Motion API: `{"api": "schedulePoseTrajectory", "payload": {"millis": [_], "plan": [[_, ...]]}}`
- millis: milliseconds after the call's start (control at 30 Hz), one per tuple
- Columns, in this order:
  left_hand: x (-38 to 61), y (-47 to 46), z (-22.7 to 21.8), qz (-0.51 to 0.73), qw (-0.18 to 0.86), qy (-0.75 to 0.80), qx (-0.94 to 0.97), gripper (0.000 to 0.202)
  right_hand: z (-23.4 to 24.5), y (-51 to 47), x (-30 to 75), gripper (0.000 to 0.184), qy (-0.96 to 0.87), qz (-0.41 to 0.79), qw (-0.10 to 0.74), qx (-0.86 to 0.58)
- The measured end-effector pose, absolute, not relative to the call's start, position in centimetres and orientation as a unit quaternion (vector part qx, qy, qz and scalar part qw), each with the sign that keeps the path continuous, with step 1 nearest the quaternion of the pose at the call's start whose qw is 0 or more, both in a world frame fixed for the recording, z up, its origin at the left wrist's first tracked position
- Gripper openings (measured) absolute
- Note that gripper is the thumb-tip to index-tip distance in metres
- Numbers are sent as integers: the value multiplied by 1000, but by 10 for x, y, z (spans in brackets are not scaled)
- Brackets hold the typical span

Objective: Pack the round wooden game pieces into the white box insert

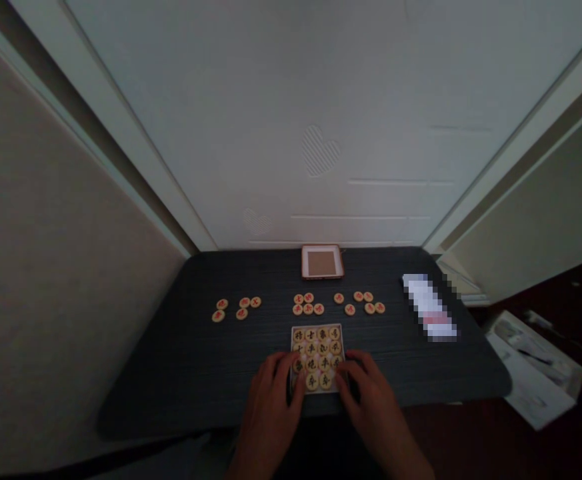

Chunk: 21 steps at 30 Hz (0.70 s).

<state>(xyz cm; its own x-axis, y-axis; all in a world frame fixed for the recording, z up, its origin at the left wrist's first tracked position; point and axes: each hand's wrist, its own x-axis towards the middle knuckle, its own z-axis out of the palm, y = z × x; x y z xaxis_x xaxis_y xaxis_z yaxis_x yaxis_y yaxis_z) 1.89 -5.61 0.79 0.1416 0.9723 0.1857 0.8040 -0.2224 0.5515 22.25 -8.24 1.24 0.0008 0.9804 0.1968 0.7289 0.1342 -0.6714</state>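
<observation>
small tray [317, 327] of round wooden game pieces [317, 349], black characters on pale faces, packed in rows of four; it sits at the near middle of the dark table [195, 360]. left hand [269, 400] lies against the tray's near-left corner, fingers [287, 363] slightly apart and bent, tips touching the tray's edge and the nearest pieces. right hand [373, 400] mirrors it at the near-right corner, fingers [355, 363] loosely spread, tips at the tray's side. light is dim; cannot tell whether either hand pinches a piece or only rests there. just beyond the tray's far edge, a cluster of red-marked pieces [307, 304] lies loose on the table. a second red cluster [363, 302] lies beyond the tray and to its right, a third [238, 308] beyond and well to its left. farther beyond the tray, at the table's back edge, a square shallow lid [322, 262] with a pale rim and brownish inside. well to the right of the tray, a white oblong thing [429, 308], blurred out, detail unreadable. behind it all, a pale wall [321, 100] with faint heart shapes. off the table, far right of the tray and lower, a white flat packet [531, 373] on the floor.
</observation>
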Motion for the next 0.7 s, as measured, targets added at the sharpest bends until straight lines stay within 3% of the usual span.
{"api": "schedulePoseTrajectory", "payload": {"millis": [267,700], "plan": [[32,-39,15,225,127,590,765,43,17,-50,215,40,-720,123,303,-612],[38,-34,13,228,123,599,757,41,1,-47,213,42,-711,124,327,-610]]}}
